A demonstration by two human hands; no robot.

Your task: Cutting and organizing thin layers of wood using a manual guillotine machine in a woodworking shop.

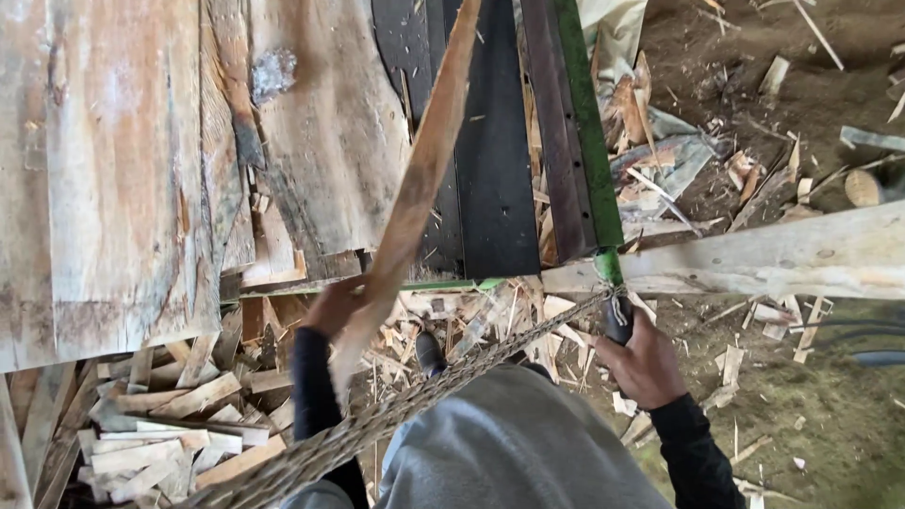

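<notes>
Rough grey-brown wooden boards [123,170] fill the upper left, their lower edge ending just above a heap of pale split wood offcuts [179,424] on the ground. To the right lies dirt floor strewn with chips [801,396], crossed by a pale weathered horizontal beam [782,254]; that side has more open ground than the crowded left.

The left hand [332,306] is closed around a long thin tan wooden slat [415,188], near the slat's lower end. The slat's long axis runs steeply up and slightly right, its far end passing out of the top edge over dark metal plates [495,170].

The right hand [646,363] is wrapped around the black grip of a green metal lever bar [589,141], which runs nearly parallel to the slat, well apart from it. A braided grey rope [396,419] (tied at the bar just above that hand) slants down to the lower left across the person's grey top [518,443].
</notes>
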